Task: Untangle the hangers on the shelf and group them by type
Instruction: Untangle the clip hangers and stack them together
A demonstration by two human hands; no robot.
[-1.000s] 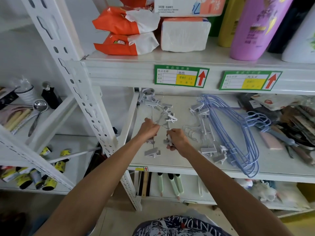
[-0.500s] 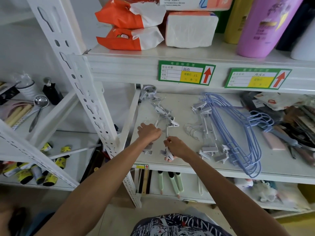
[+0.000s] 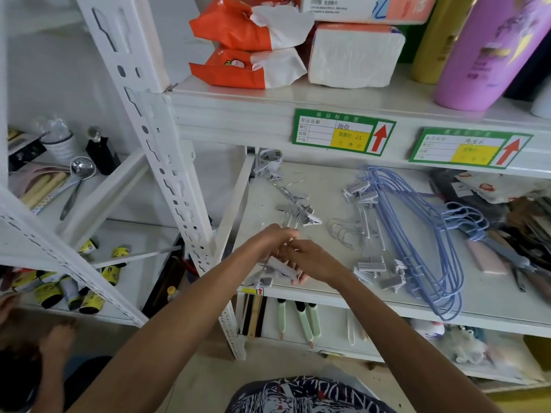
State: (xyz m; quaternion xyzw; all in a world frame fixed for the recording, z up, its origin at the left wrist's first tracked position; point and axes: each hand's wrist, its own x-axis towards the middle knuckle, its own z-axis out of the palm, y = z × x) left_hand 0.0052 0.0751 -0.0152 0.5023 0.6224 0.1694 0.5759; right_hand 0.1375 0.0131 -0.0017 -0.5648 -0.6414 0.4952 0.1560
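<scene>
Centre frame: left hand [image 3: 272,240] and right hand [image 3: 311,260] both curl round tangled clip hangers [image 3: 281,268] at the shelf's [image 3: 325,192] front edge.
A second clip-hanger heap [image 3: 371,265] lies mid-shelf, with blue wire hangers [image 3: 417,234] to its right. On the shelf above sit tissue packs [image 3: 238,52]. Two green price tags [image 3: 343,132] carry red arrows, and one is handwritten "抽纸".

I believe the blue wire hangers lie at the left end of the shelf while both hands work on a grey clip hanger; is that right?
Not quite. The head view shows the blue wire hangers lying to the right of the hands, not at the left end. The left hand and right hand do hold a grey clip hanger.
</scene>
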